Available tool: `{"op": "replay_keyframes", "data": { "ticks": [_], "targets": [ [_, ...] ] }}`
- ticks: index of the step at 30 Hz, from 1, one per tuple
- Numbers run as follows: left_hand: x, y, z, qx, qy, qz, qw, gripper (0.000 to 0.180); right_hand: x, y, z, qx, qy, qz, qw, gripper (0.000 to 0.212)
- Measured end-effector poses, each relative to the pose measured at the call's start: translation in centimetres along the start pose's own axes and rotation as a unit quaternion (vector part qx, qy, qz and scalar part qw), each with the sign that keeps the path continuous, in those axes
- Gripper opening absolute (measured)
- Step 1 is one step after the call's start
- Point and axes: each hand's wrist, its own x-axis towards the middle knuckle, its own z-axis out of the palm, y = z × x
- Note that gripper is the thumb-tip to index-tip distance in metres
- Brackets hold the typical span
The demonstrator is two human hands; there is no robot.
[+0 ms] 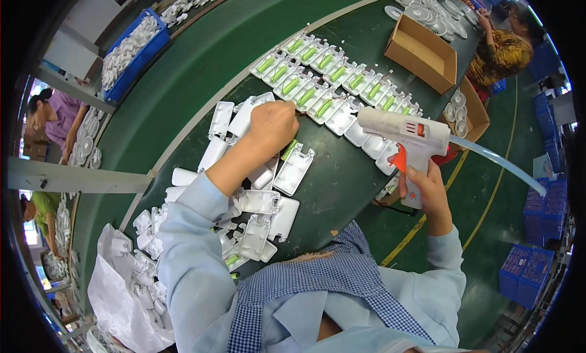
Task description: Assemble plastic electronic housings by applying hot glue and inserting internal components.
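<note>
Green bench (201, 66) | right hand (427, 185) grips glue gun (406, 133), nozzle pointing left | left hand (273, 124) fisted, contents unclear

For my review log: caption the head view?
Left hand presses a white plastic shell; right hand holds a glue gun.

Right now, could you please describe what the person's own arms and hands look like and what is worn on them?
Both arms wear long, loose, pale blue sleeves, with cuffs ending at the wrists. The left hand and the right hand are bare: no gloves, and no rings or watch that I can make out. A blue-and-white checked apron covers the front of the body between the arms.
</note>
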Motion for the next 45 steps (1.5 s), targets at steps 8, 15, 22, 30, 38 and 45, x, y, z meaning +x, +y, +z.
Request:
{"op": "replay_keyframes", "data": {
  "ticks": [8,15,22,30,38,45],
  "targets": [
    [-1.0,-1.1,-3.0,-0.513,-0.023,-0.147,0.845,0.017,1.1,-1.5,0.3,-0.059,-0.034,0.056,0.996,0.04],
    [-5.1,-1.0,-6.8,-0.646,-0.121,-0.306,0.689,0.015,1.5,-1.9,0.1,-0.104,-0.06,0.07,0.99,0.036],
    [-6.4,-0.8,-8.4,-0.613,-0.148,-0.248,0.736,0.017,1.7,-1.8,0.3,-0.122,-0.066,0.076,0.987,0.035],
    [-2.3,2.8,-8.5,-0.472,-0.131,-0.109,0.865,0.016,1.7,-1.9,0.1,-0.137,-0.049,0.082,0.986,0.031],
    [5.1,4.8,-2.2,-0.226,0.119,0.168,0.952,0.008,1.6,-1.0,-0.3,-0.089,-0.056,0.066,0.992,0.044],
    [6.7,6.2,1.6,-0.148,0.119,0.161,0.969,0.007,0.9,-0.5,-0.7,-0.057,-0.044,0.059,0.996,0.05]
  ]
}}
